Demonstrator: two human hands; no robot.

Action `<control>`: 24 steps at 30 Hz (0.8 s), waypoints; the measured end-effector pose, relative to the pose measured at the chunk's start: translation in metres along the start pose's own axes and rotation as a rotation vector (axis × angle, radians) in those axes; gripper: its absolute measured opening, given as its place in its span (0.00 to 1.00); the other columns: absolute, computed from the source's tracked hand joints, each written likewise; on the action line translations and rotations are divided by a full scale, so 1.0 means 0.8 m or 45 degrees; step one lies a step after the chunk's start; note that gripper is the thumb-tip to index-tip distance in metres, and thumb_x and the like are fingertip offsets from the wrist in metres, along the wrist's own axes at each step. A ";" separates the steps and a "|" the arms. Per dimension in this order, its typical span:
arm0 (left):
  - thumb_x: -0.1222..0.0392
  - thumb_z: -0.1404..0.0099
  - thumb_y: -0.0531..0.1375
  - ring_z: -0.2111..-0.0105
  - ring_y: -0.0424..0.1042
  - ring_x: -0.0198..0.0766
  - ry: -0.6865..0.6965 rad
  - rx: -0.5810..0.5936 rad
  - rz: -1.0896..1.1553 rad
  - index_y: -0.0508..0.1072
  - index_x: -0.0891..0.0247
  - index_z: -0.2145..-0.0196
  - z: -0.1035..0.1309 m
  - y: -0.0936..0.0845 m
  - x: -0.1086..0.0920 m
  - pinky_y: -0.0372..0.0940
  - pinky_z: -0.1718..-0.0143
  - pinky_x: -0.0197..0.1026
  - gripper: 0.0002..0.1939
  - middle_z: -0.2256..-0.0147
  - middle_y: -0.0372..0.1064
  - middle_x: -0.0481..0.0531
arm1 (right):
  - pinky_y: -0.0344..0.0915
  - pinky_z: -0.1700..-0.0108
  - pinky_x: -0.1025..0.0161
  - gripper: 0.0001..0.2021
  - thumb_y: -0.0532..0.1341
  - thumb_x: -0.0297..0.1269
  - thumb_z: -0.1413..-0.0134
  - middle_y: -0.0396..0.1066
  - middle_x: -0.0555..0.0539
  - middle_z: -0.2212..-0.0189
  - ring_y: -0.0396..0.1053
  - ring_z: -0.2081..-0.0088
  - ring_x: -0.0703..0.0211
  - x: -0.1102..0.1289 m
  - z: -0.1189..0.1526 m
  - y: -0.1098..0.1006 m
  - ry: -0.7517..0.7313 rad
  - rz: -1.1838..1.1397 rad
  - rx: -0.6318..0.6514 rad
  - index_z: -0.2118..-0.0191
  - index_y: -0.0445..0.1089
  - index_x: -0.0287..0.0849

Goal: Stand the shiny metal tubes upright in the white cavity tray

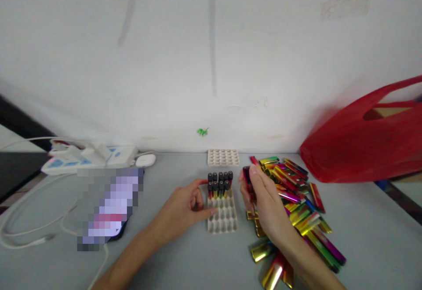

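Touching the near tray point(222, 225) at its left edge with my left hand point(180, 205), thumb and forefinger spread; my right hand point(263, 195) grips a dark piece point(247, 174) right of the tray. I judge it best to keep the tray flat, grip light. My fingers hide most of the piece; pixelation masks the left-side phone point(114, 206).

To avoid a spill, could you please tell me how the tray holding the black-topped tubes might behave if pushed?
The tray looks fairly stiff, since its pocketed grid lies flat. It may be heavier at the far end, where the black-topped tubes stand; rising above it, they could wobble.
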State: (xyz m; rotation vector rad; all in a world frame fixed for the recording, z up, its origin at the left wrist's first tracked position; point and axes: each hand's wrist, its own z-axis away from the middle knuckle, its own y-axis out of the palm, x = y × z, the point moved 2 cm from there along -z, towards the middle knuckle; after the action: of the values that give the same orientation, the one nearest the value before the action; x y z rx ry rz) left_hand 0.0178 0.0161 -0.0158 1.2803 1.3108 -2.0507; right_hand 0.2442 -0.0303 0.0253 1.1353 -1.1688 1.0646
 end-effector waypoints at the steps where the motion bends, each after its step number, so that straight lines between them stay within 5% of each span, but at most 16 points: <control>1: 0.47 0.35 0.74 0.74 0.65 0.35 0.005 -0.003 -0.002 0.71 0.62 0.35 0.000 0.000 0.000 0.58 0.72 0.38 0.36 0.73 0.67 0.37 | 0.56 0.74 0.62 0.27 0.56 0.67 0.26 0.62 0.55 0.77 0.58 0.77 0.60 0.005 0.001 -0.001 -0.073 0.077 -0.025 0.62 0.70 0.47; 4: 0.45 0.35 0.74 0.75 0.65 0.35 0.013 -0.001 0.002 0.72 0.62 0.36 0.001 0.000 0.001 0.58 0.72 0.38 0.36 0.73 0.68 0.37 | 0.64 0.61 0.59 0.23 0.55 0.57 0.21 0.69 0.51 0.69 0.67 0.66 0.55 0.019 0.001 -0.006 -0.255 0.296 -0.061 0.62 0.72 0.47; 7: 0.44 0.36 0.75 0.75 0.65 0.35 0.004 0.001 0.006 0.72 0.62 0.36 0.001 0.000 0.001 0.57 0.72 0.38 0.37 0.73 0.68 0.37 | 0.61 0.52 0.57 0.17 0.58 0.50 0.21 0.71 0.49 0.62 0.68 0.57 0.52 0.027 0.000 -0.011 -0.374 0.478 -0.102 0.62 0.74 0.47; 16: 0.45 0.36 0.74 0.76 0.63 0.34 0.007 0.003 0.007 0.71 0.63 0.35 -0.001 0.001 -0.001 0.56 0.74 0.37 0.38 0.73 0.68 0.37 | 0.64 0.53 0.59 0.08 0.67 0.43 0.26 0.76 0.52 0.63 0.73 0.58 0.55 0.034 -0.007 -0.029 -0.330 0.614 0.299 0.58 0.79 0.47; 24: 0.44 0.36 0.74 0.76 0.63 0.34 0.002 -0.006 0.006 0.71 0.63 0.34 0.000 0.000 0.002 0.57 0.73 0.37 0.39 0.74 0.68 0.37 | 0.68 0.48 0.58 0.06 0.71 0.40 0.29 0.82 0.51 0.57 0.77 0.53 0.53 0.038 -0.011 -0.039 -0.392 0.851 0.387 0.50 0.83 0.51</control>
State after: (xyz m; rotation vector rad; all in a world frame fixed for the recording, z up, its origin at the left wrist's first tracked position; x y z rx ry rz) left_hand 0.0172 0.0157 -0.0171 1.2818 1.3112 -2.0423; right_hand 0.2792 -0.0244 0.0524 1.1968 -1.7429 1.6571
